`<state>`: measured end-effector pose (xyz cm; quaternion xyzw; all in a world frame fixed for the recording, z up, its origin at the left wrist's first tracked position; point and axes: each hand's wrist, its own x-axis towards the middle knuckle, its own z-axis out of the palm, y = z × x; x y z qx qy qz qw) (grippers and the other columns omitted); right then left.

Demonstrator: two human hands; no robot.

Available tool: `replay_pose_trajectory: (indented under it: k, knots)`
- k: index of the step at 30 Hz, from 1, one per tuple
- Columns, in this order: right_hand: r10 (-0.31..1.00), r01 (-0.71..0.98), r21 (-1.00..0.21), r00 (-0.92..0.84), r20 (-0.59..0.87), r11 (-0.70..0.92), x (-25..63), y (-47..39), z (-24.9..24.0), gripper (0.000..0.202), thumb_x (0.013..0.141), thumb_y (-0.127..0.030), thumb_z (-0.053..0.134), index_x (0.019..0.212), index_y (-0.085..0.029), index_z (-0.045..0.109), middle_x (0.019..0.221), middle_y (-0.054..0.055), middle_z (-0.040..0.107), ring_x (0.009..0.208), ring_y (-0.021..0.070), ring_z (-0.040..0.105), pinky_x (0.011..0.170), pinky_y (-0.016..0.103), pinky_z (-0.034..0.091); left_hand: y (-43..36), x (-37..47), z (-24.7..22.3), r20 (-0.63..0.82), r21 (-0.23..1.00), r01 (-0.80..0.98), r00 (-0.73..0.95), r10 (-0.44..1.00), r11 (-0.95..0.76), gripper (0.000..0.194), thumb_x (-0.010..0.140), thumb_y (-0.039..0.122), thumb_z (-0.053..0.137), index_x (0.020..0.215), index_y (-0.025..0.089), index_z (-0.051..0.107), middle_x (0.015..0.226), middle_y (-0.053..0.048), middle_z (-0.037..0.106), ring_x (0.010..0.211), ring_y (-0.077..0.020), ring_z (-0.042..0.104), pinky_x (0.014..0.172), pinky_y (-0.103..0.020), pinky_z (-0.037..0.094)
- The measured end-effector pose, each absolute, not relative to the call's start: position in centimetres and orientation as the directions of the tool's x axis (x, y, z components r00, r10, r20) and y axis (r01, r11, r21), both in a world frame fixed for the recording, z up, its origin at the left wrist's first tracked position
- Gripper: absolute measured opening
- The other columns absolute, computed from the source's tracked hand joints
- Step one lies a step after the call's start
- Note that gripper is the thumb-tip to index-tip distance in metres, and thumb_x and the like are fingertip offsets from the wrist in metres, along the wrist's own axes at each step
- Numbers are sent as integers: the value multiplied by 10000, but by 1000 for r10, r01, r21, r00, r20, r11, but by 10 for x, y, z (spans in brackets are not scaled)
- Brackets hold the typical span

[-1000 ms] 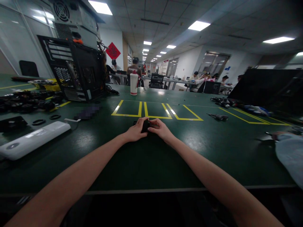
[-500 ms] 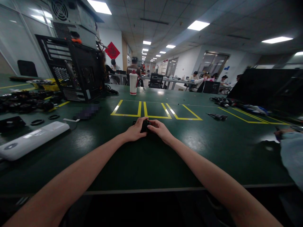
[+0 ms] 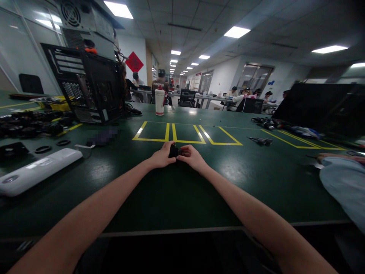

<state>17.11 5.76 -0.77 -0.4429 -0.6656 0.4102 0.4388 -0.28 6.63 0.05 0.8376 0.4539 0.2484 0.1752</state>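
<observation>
Two bare hands meet at a small black object above a dark green tabletop.
The left hand grips the object, which sits at its two o'clock and at ten o'clock from the right hand; the right thumb and fingers curl close beside it, their contact unclear. From the object, a white cup with a red lid stands at eleven o'clock, a long white plastic device lies at nine, and a person's pale blue sleeve shows at three.
</observation>
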Motion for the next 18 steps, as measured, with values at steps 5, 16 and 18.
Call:
replay_pose_trajectory:
  k: [5,16,18]
  knots:
    - [930,545,-758,-136,341,358,180,60,-8,369,594,-284,679,932,-201,557,933,52,532,882,203,507,837,416,368,75,-2,7,135,506,749,422,897,-428,672,705,389,532,1253,148,226,1287,-169,331,1084,-309,462,856,-424,400]
    - [909,776,-506,-203,365,377,194,66,-11,291,724,-265,568,996,-164,562,995,81,544,936,207,497,859,363,356,80,17,1,239,429,790,369,898,-439,659,690,422,547,1218,139,272,1208,-158,407,1127,-332,381,910,-473,314]
    - [916,851,-400,-203,346,339,198,67,-9,290,756,-250,523,1022,-139,548,1028,92,547,957,206,495,868,345,358,79,27,-1,264,466,768,353,898,-439,632,712,372,537,1215,107,261,1213,-165,385,1132,-289,396,932,-404,326]
